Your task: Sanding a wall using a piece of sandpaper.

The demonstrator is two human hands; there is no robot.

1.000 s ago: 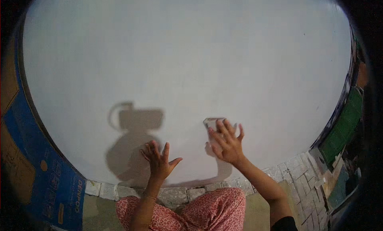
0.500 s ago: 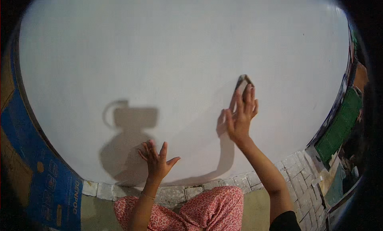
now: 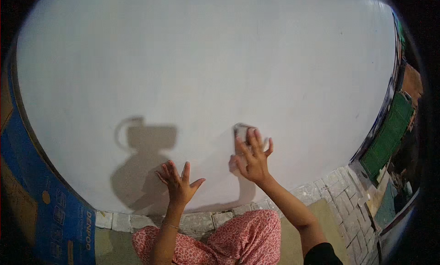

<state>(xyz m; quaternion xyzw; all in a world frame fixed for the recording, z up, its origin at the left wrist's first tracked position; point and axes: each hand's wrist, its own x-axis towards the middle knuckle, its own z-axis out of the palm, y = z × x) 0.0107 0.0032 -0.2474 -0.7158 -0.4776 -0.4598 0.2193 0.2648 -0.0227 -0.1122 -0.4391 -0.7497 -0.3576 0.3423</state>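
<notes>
A large smooth white board [image 3: 206,68] fills most of the view in front of me. My right hand [image 3: 255,162] lies against it a little right of the middle, its fingers over a small flat pad [image 3: 240,129] with a pale face and darker edges. Blur and the fingers hide much of the pad, so its exact kind is unclear. Farther left, my left hand [image 3: 179,186] rests with spread fingers on the board's lower part and holds nothing.
Shadows of my head and arms fall on the board. Blue printed cardboard [image 3: 59,205] runs along the left edge. Grey paving bricks [image 3: 341,196] line the bottom and right. A green panel [image 3: 387,136] leans among clutter at the right. My patterned trousers [image 3: 247,233] show below.
My right hand has slid down and to the left across the board with the pad. My left hand stays in nearly the same place, and the view has shifted slightly.
</notes>
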